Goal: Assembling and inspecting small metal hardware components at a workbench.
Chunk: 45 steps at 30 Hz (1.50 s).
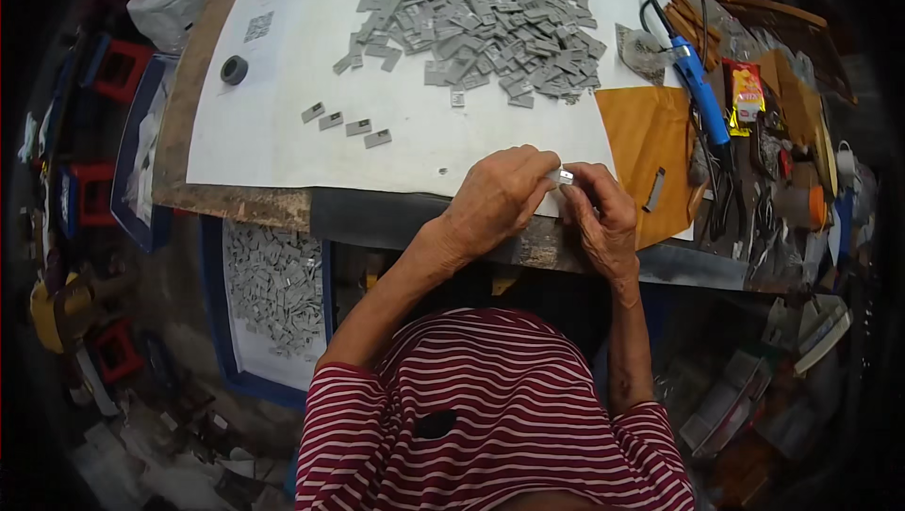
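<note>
Over the front edge of the table, my left hand (pixel 501 198) and my right hand (pixel 601 214) meet, fingertips pinched on one small grey rectangular piece (pixel 565 176). Its lower part is hidden by my fingers. Left of my hands, several like grey pieces (pixel 358 127) lie in a slanting row on the white sheet (pixel 273 148). A large heap of the same grey pieces (pixel 481 25) covers the far middle of the sheet. To the right of my right hand, a narrow dark grey strip (pixel 653 189) rests on a brown paper sheet (pixel 641 129).
A blue-handled corded tool (pixel 699 91) lies at the right, near pliers (pixel 726 205), a red and yellow packet (pixel 747 96) and clutter. A dark tape roll (pixel 234 70) sits at the left. Below the table edge stands a blue tray (pixel 223 322) with many grey pieces.
</note>
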Motion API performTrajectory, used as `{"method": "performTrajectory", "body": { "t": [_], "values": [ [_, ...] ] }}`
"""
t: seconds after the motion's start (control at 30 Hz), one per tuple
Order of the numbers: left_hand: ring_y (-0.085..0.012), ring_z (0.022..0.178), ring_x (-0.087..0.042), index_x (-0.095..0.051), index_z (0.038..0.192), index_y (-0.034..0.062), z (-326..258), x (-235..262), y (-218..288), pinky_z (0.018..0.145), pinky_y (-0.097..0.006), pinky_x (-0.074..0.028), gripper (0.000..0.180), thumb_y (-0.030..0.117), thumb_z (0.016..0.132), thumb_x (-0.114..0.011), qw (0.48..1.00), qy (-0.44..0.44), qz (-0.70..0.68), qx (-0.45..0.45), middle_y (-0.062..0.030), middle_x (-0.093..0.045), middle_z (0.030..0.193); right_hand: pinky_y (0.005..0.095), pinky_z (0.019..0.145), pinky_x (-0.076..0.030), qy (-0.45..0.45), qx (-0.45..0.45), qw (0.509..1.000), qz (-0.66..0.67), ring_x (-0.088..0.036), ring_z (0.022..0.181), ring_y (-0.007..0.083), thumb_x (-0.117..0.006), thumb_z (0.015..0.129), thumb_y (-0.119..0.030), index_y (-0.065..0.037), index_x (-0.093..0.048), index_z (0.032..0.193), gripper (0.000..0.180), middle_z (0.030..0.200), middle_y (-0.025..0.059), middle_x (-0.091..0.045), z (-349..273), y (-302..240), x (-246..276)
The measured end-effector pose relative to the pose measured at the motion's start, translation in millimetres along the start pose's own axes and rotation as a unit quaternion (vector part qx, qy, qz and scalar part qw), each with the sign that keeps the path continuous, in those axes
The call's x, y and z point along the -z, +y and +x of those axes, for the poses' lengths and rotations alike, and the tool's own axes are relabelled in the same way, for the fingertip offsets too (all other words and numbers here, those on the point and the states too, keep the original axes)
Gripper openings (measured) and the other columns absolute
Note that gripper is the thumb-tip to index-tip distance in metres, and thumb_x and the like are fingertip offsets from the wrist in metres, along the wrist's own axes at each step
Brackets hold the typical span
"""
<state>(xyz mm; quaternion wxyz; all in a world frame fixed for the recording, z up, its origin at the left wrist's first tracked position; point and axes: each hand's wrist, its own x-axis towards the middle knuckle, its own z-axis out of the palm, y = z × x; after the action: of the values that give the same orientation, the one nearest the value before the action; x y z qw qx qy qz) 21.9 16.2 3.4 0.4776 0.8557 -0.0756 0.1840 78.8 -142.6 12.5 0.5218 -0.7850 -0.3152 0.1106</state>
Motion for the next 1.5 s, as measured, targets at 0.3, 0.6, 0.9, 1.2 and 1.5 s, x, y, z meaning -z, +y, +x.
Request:
{"method": "performTrajectory", "body": {
  "t": [0.3, 0.6, 0.9, 1.2, 1.5],
  "values": [
    [-0.0211, 0.067, -0.058, -0.059, 0.091, -0.0018, -17.2, 63.2, -24.8, 0.059, -0.028, -0.045, 0.017, 0.000, 0.075, -0.060, 0.989, 0.094, 0.098, 0.060, -0.0127, -0.059, 0.079, 0.0226, 0.054, -0.042, 0.002, 0.013, 1.000, -0.012, -0.051, 0.060, 0.0105, -0.058, 0.078, 0.005, 0.004, -0.054, 0.101, 0.023, 0.076, 0.0066, -0.052, 4.3, -2.6, -11.9],
    [-0.0131, 0.061, -0.050, -0.061, 0.089, -0.0018, -26.5, 162.9, -76.3, 0.056, -0.026, -0.043, 0.017, 0.007, 0.075, -0.059, 0.939, 0.231, 0.168, 0.189, -0.0077, -0.057, 0.075, 0.0220, 0.053, -0.041, 0.031, -0.018, 0.999, -0.018, -0.050, 0.060, 0.0102, -0.058, 0.078, 0.005, 0.003, -0.056, 0.098, 0.021, 0.074, 0.0061, -0.052, -4.1, 1.6, -7.8],
    [-0.0151, 0.063, -0.050, -0.061, 0.084, -0.0026, -46.7, 184.3, -101.5, 0.060, -0.027, -0.042, 0.015, 0.007, 0.072, -0.062, 0.930, 0.209, 0.159, 0.256, -0.0082, -0.053, 0.071, 0.0178, 0.052, -0.039, 0.020, 0.001, 0.999, -0.046, -0.047, 0.059, 0.0053, -0.054, 0.083, 0.001, 0.002, -0.055, 0.102, 0.019, 0.075, 0.0008, -0.049, -4.3, 9.4, -9.2],
    [-0.0175, 0.068, -0.056, -0.062, 0.090, -0.0024, -53.3, 186.3, -96.4, 0.064, -0.028, -0.045, 0.017, 0.005, 0.074, -0.061, 0.938, 0.189, 0.161, 0.241, -0.0113, -0.058, 0.077, 0.0187, 0.050, -0.039, 0.015, 0.005, 0.997, -0.077, -0.048, 0.057, 0.0056, -0.055, 0.082, 0.000, 0.002, -0.055, 0.100, 0.018, 0.073, 0.0012, -0.050, -3.8, 12.3, -10.6],
    [-0.0258, 0.066, -0.056, -0.060, 0.089, -0.0024, -10.5, 178.6, -90.4, 0.062, -0.032, -0.045, 0.017, 0.005, 0.073, -0.059, 0.947, 0.142, 0.219, 0.186, -0.0153, -0.057, 0.077, 0.0234, 0.054, -0.041, 0.030, -0.064, 0.997, -0.017, -0.050, 0.059, 0.0112, -0.055, 0.077, 0.006, 0.003, -0.055, 0.097, 0.020, 0.073, 0.0071, -0.051, -7.0, 5.9, -10.7]
  ]
}}
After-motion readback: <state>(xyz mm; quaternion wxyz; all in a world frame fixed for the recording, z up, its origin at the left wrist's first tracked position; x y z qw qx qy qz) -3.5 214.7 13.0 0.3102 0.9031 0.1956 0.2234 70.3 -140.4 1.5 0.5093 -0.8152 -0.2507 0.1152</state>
